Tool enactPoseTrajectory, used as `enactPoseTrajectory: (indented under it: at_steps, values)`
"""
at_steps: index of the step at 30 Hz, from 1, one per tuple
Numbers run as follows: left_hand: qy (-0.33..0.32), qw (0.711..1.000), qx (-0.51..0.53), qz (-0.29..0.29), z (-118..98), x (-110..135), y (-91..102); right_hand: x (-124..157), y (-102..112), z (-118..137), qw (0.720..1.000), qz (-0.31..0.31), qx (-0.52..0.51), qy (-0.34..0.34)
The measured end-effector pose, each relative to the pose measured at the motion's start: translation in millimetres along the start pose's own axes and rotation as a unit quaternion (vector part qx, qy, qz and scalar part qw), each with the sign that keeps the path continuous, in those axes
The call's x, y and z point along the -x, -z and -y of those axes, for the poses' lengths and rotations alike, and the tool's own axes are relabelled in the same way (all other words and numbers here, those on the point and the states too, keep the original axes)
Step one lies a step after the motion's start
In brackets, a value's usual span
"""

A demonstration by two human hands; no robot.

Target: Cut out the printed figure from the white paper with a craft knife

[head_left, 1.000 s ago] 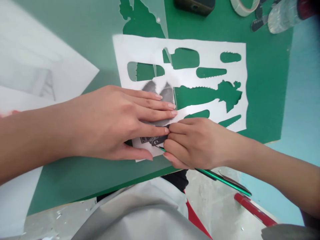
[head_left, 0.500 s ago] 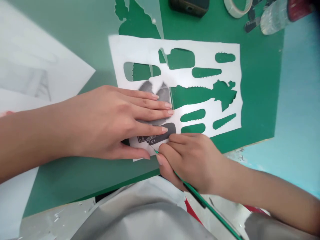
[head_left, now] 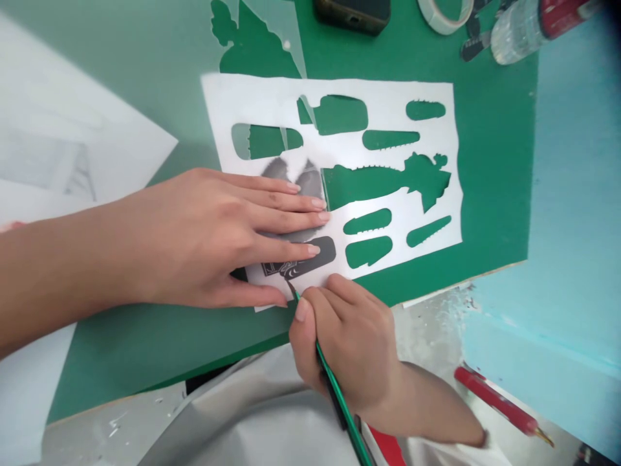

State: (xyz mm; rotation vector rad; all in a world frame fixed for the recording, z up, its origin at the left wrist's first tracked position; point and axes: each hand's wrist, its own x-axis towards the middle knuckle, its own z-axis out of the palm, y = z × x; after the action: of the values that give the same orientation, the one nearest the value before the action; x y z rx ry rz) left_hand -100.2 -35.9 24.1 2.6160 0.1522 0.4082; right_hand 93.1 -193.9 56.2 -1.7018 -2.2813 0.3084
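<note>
My left hand (head_left: 218, 236) lies flat with its fingers spread, pressing on the left part of a white stencil sheet (head_left: 388, 90) full of cut-out shapes. Under its fingers is a grey and black printed picture (head_left: 323, 254), partly hidden. My right hand (head_left: 347, 343) is closed around a slim green craft knife (head_left: 334, 382) with a dark part along its side. The knife's thin dark tip meets the paper at the lower edge of the print, close to my left thumb.
The sheet lies on a green mat (head_left: 495, 162). Beyond are a transparent cut sheet (head_left: 281, 32), dark box-like object (head_left: 354, 14), tape roll (head_left: 439, 22) and clear bottle (head_left: 517, 35). Printed paper (head_left: 97, 110) lies left; a red stick-shaped tool (head_left: 499, 401) lies lower right.
My right hand has shifted left and down, and the knife stands steeper. A lower cut-out and the red tool have come into view. The whole scene has slid slightly left.
</note>
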Motion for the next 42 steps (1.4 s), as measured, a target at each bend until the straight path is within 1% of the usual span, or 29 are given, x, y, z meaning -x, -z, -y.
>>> enactPoseTrajectory:
  at_steps: [6, 14, 16, 18, 19, 21, 23, 24, 26, 27, 28, 29, 30, 32, 33, 35, 38, 40, 42]
  values:
    - [-0.004, 1.000, -0.008, -0.002, 0, -1, 1.3, 2, -3, 5, 1.000, -0.023, 0.010, -0.015]
    - [0.006, 1.000, 0.006, 0.002, -1, -1, 1.6, 4, -6, 5, 1.000, -0.024, 0.014, -0.013]
    - [0.003, 1.000, 0.011, -0.004, 0, -1, 0.7, 7, -6, 1, 0.999, -0.032, -0.026, -0.009]
    - [0.001, 1.000, 0.016, -0.011, 1, 0, -0.3, 11, -6, -6, 0.992, -0.053, -0.116, -0.011]
    - [-0.001, 1.000, 0.018, -0.014, 1, 0, -0.7, 15, -5, -10, 0.983, -0.068, -0.168, -0.023]
    - [-0.005, 1.000, 0.019, -0.017, 1, -1, -1.4, 27, -1, -17, 0.957, -0.105, -0.259, -0.083]
    - [-0.010, 1.000, 0.014, -0.018, 1, -1, -1.7, 45, 3, -25, 0.925, -0.154, -0.311, -0.157]
    - [-0.014, 1.000, 0.010, -0.019, 1, -1, -1.6, 57, 4, -30, 0.913, -0.180, -0.317, -0.182]
    - [-0.019, 1.000, 0.004, -0.019, 1, -2, -1.1, 88, 5, -40, 0.907, -0.238, -0.281, -0.206]
    - [-0.021, 1.000, 0.003, -0.016, 1, -2, -0.7, 105, 4, -47, 0.909, -0.258, -0.242, -0.223]
    - [-0.021, 1.000, 0.003, -0.014, 1, -2, -0.3, 124, 2, -55, 0.919, -0.252, -0.174, -0.249]
    - [-0.020, 1.000, 0.004, -0.010, 1, -2, 0.2, 142, 0, -63, 0.940, -0.186, -0.083, -0.275]
    - [-0.020, 1.000, 0.005, -0.006, 1, -2, 0.6, 158, -4, -73, 0.948, -0.122, -0.053, -0.290]
    - [-0.019, 1.000, 0.008, -0.005, 1, -2, 1.3, 187, -16, -92, 0.950, -0.003, -0.029, -0.312]
    - [-0.020, 1.000, 0.010, -0.003, 1, -2, 1.6, 197, -23, -102, 0.943, 0.055, -0.008, -0.329]
    - [-0.022, 1.000, 0.014, -0.003, 1, -2, 1.9, 210, -40, -118, 0.916, 0.174, 0.035, -0.359]
    - [-0.027, 1.000, 0.013, -0.003, 2, -2, 2.1, 215, -64, -131, 0.864, 0.331, 0.071, -0.372]
    - [-0.029, 1.000, 0.010, -0.002, 2, -2, 2.2, 214, -73, -134, 0.837, 0.404, 0.083, -0.360]
    - [-0.030, 1.000, 0.009, -0.001, 2, -2, 2.3, 212, -74, -133, 0.819, 0.453, 0.092, -0.339]
